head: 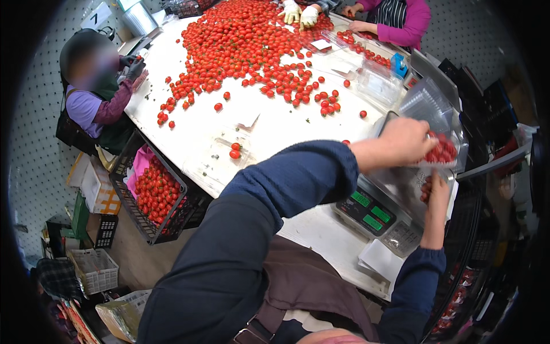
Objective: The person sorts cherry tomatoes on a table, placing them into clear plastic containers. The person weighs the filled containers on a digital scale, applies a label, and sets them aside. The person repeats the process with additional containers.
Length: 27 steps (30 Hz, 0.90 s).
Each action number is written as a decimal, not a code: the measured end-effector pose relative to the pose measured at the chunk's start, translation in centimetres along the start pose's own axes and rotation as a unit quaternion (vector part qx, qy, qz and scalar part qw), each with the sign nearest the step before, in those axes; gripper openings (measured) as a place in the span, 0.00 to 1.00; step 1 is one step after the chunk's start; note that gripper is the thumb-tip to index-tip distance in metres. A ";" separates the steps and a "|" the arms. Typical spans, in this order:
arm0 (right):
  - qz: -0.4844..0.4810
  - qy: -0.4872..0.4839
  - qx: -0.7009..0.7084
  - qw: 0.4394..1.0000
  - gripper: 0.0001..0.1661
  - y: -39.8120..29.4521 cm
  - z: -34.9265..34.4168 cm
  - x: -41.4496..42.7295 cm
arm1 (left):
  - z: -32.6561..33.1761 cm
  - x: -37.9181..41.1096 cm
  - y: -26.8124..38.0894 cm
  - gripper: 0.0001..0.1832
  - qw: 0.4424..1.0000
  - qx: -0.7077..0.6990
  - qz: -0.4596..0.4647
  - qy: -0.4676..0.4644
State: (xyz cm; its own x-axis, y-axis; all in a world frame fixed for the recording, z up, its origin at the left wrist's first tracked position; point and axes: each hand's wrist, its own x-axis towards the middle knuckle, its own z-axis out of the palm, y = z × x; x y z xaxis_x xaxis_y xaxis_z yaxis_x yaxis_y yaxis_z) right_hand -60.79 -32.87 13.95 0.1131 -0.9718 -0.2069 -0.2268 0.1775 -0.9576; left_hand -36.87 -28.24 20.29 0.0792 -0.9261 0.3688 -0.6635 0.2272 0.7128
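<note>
My left hand (401, 142) reaches across to the right, its fingers at the edge of a clear plastic container of cherry tomatoes (442, 150). Below it, my right hand (436, 193) is beside a small bunch of cherry tomatoes (425, 189), which it seems to hold against its palm, over the metal pan (395, 185) of a digital scale (365, 213) with lit green displays. The fingertips of both hands are partly hidden or blurred. Stacked clear plastic containers (427, 103) stand just beyond the pan. A large heap of cherry tomatoes (245, 43) covers the far part of the white table (275, 129).
A co-worker (94, 86) sits at the left; a gloved co-worker's hands (300, 15) and another co-worker (399, 21) are at the far side. A black crate of tomatoes (157, 189) stands by the table's left edge. White papers (380, 260) lie below the scale.
</note>
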 end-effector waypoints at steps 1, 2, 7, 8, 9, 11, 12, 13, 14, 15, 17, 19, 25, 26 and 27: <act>-0.007 0.006 0.026 1.000 0.31 0.1 -0.2 -0.8 | 0.9 -1.0 0.0 0.23 1.000 -0.011 0.014 0.019; -0.007 0.010 0.108 0.994 0.33 -0.2 -0.2 -1.8 | 1.7 -2.3 0.1 0.22 0.997 -0.016 0.035 0.061; 0.007 -0.044 0.225 0.973 0.35 -4.0 1.1 -6.0 | 4.7 -8.0 2.6 0.29 0.990 0.012 0.119 0.068; 0.006 -0.047 0.227 0.973 0.33 -3.5 1.1 -5.5 | 5.5 -9.2 2.8 0.32 0.983 0.016 0.157 0.090; 0.003 -0.049 0.222 0.974 0.28 -1.7 -0.6 -3.6 | 6.2 -10.2 2.9 0.35 0.974 0.016 0.198 0.112; 0.002 -0.062 0.194 0.979 0.24 -0.1 -1.6 -1.5 | 6.6 -11.5 2.7 0.38 0.972 -0.015 0.230 0.041; 0.020 -0.057 0.212 0.975 0.22 0.6 -2.7 -0.7 | 6.7 -12.0 2.9 0.33 0.968 -0.031 0.241 0.062; 0.022 -0.102 0.246 0.964 0.22 1.6 -3.1 0.5 | 6.5 -12.5 3.0 0.32 0.968 -0.062 0.237 0.053; 0.025 -0.122 0.255 0.959 0.22 2.4 -3.9 1.2 | 6.1 -13.0 3.0 0.31 0.967 -0.095 0.232 0.043; 0.028 -0.143 0.265 0.953 0.22 2.8 -4.0 1.3 | 5.4 -13.6 3.0 0.29 0.965 -0.125 0.226 0.033; 0.051 -0.130 0.304 0.942 0.24 2.6 -4.7 0.3 | 3.7 -14.9 2.3 0.24 0.963 -0.152 0.219 0.032; 0.074 -0.132 0.341 0.928 0.31 1.6 -7.8 -1.5 | 2.4 -16.4 1.2 0.22 0.962 -0.162 0.219 0.035; -0.004 0.003 0.370 0.929 0.31 -3.4 -19.8 -6.2 | 1.5 -21.7 -6.1 0.20 0.994 -0.087 0.039 0.058; -0.040 0.081 0.339 0.936 0.29 -3.1 -24.6 -6.2 | 1.8 -22.6 -7.5 0.20 0.995 -0.066 0.010 0.071; -0.060 0.182 0.299 0.935 0.24 -2.8 -28.8 -5.6 | 1.6 -23.2 -8.7 0.19 0.998 -0.018 -0.010 0.058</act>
State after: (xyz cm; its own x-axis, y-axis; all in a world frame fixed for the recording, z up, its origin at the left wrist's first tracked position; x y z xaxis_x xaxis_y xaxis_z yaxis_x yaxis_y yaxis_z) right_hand -88.63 -32.36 23.58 -0.2573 -0.9596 -0.1137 0.3597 0.0141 -0.9330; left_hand -34.16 -9.22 4.60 0.1798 -0.8896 0.4199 -0.6335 0.2218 0.7413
